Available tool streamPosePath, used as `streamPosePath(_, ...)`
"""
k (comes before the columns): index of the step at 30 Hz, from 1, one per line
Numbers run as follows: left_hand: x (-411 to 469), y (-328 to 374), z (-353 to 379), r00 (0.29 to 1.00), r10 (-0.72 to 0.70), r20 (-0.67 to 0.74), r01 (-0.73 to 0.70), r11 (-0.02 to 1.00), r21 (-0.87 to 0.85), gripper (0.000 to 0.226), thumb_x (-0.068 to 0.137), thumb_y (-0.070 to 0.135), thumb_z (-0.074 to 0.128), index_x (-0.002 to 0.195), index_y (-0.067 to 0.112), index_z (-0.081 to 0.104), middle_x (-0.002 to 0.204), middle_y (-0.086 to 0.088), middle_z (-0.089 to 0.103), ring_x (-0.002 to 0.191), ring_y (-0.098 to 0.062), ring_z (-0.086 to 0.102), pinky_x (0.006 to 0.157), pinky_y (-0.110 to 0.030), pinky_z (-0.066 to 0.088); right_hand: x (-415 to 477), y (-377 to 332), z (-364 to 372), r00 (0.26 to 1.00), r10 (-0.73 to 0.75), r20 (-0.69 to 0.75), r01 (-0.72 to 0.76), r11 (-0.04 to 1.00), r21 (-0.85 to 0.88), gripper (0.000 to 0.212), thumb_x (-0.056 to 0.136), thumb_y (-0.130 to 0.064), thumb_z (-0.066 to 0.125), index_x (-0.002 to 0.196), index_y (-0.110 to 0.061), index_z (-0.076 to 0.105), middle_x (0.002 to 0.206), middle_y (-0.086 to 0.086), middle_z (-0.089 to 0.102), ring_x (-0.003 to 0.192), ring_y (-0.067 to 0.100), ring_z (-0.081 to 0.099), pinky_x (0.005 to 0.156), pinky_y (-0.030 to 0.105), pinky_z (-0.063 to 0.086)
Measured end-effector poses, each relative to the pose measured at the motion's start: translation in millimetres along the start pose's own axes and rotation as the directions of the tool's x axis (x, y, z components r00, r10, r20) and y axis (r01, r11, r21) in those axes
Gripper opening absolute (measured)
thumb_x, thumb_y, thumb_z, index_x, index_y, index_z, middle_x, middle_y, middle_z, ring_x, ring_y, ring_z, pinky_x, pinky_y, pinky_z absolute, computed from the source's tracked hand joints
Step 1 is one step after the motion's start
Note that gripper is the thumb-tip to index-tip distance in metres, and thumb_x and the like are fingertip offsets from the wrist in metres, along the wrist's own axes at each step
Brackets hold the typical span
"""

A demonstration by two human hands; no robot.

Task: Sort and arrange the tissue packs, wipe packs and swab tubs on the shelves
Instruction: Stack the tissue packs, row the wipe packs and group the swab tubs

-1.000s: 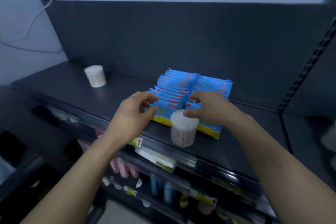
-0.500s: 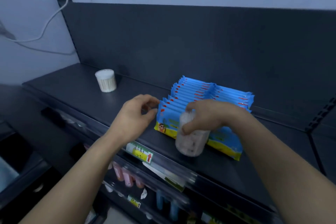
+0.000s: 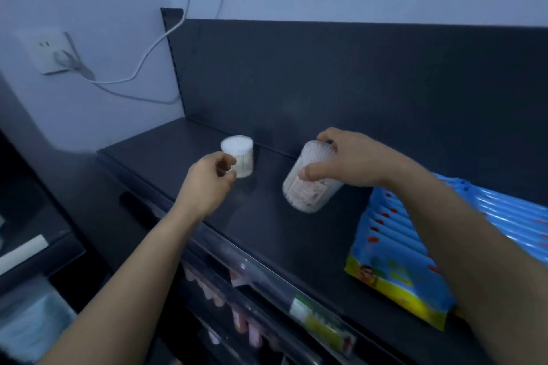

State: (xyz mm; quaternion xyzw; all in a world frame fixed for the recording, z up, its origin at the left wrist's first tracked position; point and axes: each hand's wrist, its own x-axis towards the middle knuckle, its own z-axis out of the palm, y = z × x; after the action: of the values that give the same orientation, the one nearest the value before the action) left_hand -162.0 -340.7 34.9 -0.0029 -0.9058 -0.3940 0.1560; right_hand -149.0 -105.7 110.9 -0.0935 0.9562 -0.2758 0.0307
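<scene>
- The top shelf (image 3: 267,234) ran from far left to near right, with a clear strip along its near edge; a tub knocked off that edge would likely have dropped toward the lower shelves.
- The blue tissue packs (image 3: 400,246) stood in rows at the right, with the near pack leaning forward. A sweep of the right forearm just above could have toppled them.
- The right hand (image 3: 353,160) gripped the larger swab tub (image 3: 311,187) by its upper end, tilted and seemingly clear of the shelf. The one-ended hold risked a slip or a tipped landing.
- The left hand (image 3: 207,184) was curled at the small swab tub (image 3: 238,154), standing upright at the far left. Blur hid whether it actually gripped, so I could not tell; a nudge could have knocked it over.
</scene>
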Motion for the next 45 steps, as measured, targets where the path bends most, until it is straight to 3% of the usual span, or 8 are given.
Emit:
streamPosePath(5, 99.7, -42.6, -11.5, 0.970, 0.041, 0.240, -0.081, 0.984, 0.161, 0.057, 0.081, 0.002, 0.059, 0.135, 0.011, 0.041, 0.141, -0.009, 0.035, 0.121, -0.025, 0.044, 0.092, -0.024, 0.034, 61.4, -19.9, 20.5, 0.997, 0.073, -0.036, -0.071, 0.995, 0.070, 0.067, 0.068, -0.052, 0.071, 0.126, -0.031, 0.045, 0.112, -0.009, 0.054, 0.088, 0.004, 0.053, 0.065, 0.023, 0.043)
streamPosePath(10, 183.7, -64.7, 10.2, 0.726, 0.040, 0.687, -0.357, 0.875, 0.327, 0.090, 0.080, -0.001, 0.058, 0.145, 0.042, 0.013, 0.157, 0.009, -0.001, 0.143, -0.026, 0.011, 0.111, -0.040, 0.028, 95.6, -21.4, 26.3, 0.976, 0.208, -0.067, -0.199, 0.972, 0.123, 0.071, 0.067, -0.048, 0.074, 0.128, -0.028, 0.043, 0.113, -0.008, 0.055, 0.094, 0.009, 0.055, 0.073, 0.026, 0.047)
streamPosePath(14, 209.5, -67.5, 28.1, 0.594, 0.022, 0.804, -0.454, 0.834, 0.313, 0.093, 0.078, -0.001, 0.061, 0.144, 0.043, 0.014, 0.157, 0.009, 0.002, 0.141, -0.024, 0.021, 0.108, -0.035, 0.033, 104.7, -13.2, 31.7, 0.951, 0.298, -0.082, -0.283, 0.947, 0.153, 0.059, 0.066, -0.042, 0.077, 0.117, -0.028, 0.050, 0.104, -0.007, 0.060, 0.090, 0.011, 0.060, 0.076, 0.034, 0.055)
streamPosePath(18, 213.8, -58.1, 28.6, 0.576, 0.015, 0.817, -0.442, 0.847, 0.296, 0.088, 0.071, 0.007, 0.070, 0.140, 0.040, 0.026, 0.139, 0.004, 0.027, 0.122, -0.025, 0.040, 0.091, -0.034, 0.044, 105.0, -4.6, 36.8, 0.928, 0.356, -0.110, -0.324, 0.918, 0.229, 0.063, 0.065, -0.040, 0.077, 0.120, -0.028, 0.049, 0.104, -0.008, 0.060, 0.089, 0.010, 0.061, 0.070, 0.029, 0.054)
streamPosePath(24, 182.8, -10.9, 16.4, 0.631, 0.043, 0.774, -0.143, 0.988, 0.061, 0.053, 0.079, 0.039, 0.067, 0.127, 0.037, 0.045, 0.105, 0.006, 0.053, 0.089, -0.014, 0.055, 0.061, -0.027, 0.049, 74.0, 0.3, 21.9, 0.873, 0.404, -0.274, -0.337, 0.905, 0.259, 0.065, 0.067, -0.045, 0.076, 0.123, -0.026, 0.047, 0.111, -0.006, 0.057, 0.095, 0.013, 0.058, 0.075, 0.025, 0.045)
streamPosePath(27, 155.3, 32.3, 10.5, 0.711, 0.150, 0.687, -0.196, 0.981, -0.011, 0.041, 0.082, 0.050, 0.059, 0.118, 0.033, 0.049, 0.093, 0.005, 0.056, 0.077, -0.014, 0.056, 0.057, -0.027, 0.045, 38.1, 2.8, 5.4, 0.828, 0.414, -0.377, -0.318, 0.902, 0.293, 0.063, 0.067, -0.045, 0.075, 0.122, -0.025, 0.050, 0.108, -0.005, 0.059, 0.090, 0.013, 0.058, 0.065, 0.022, 0.046)
streamPosePath(31, 97.0, 95.6, 17.1, 0.741, 0.299, 0.602, -0.260, 0.953, -0.155, 0.039, 0.080, 0.057, 0.057, 0.112, 0.034, 0.052, 0.092, 0.007, 0.059, 0.075, -0.014, 0.060, 0.058, -0.029, 0.045, -38.6, 15.1, -24.0, 0.738, 0.423, -0.526, -0.311, 0.905, 0.291, 0.062, 0.070, -0.043, 0.075, 0.124, -0.024, 0.051, 0.110, -0.004, 0.058, 0.097, 0.014, 0.056, 0.076, 0.023, 0.040)
streamPosePath(45, -206.8, 338.6, 153.6, 0.384, 0.669, 0.636, -0.395, 0.742, -0.542, 0.057, 0.055, 0.064, 0.062, 0.104, 0.037, 0.054, 0.072, 0.010, 0.052, 0.053, -0.012, 0.052, 0.053, -0.028, 0.043, -423.8, 125.4, -104.2, 0.322, 0.639, -0.698, -0.590, 0.712, 0.380, 0.068, 0.073, -0.040, 0.072, 0.134, -0.027, 0.044, 0.131, -0.002, 0.051, 0.114, 0.014, 0.049, 0.083, 0.026, 0.035)
